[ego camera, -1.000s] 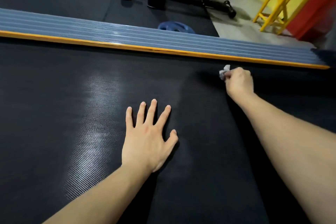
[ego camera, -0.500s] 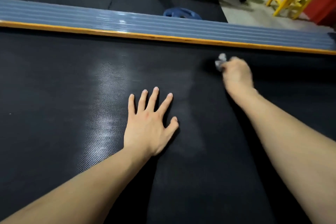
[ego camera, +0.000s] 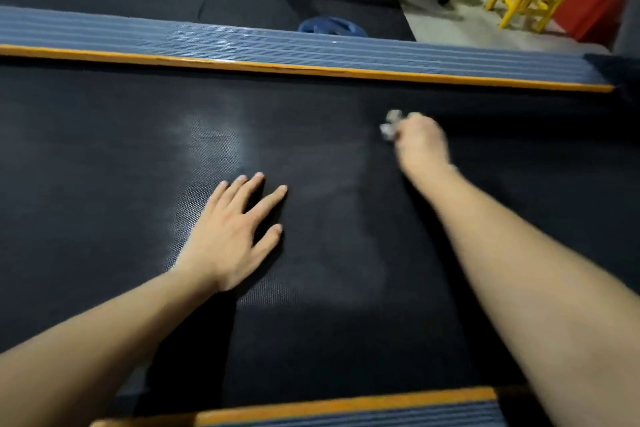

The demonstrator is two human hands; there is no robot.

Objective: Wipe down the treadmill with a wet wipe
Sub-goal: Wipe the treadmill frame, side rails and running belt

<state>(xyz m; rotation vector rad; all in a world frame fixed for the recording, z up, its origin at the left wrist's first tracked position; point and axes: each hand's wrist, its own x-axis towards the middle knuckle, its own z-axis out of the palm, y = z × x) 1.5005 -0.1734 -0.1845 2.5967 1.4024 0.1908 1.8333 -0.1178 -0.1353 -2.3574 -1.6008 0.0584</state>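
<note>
Resting on one treadmill belt, two hands: left spread flat, right clutching one wipe.

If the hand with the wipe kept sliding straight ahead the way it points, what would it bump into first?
The right hand, gripping the crumpled wet wipe, points up the black belt toward the far side. Nothing lies on the belt ahead, so it would probably first meet the orange strip edging the ribbed side rail.

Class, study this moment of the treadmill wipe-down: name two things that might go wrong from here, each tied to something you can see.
1. The wet wipe is bunched small in the right hand, so each pass may leave unwiped strips on the belt.
2. The left hand presses flat on the belt; if the belt shifts, that support could slip.
</note>
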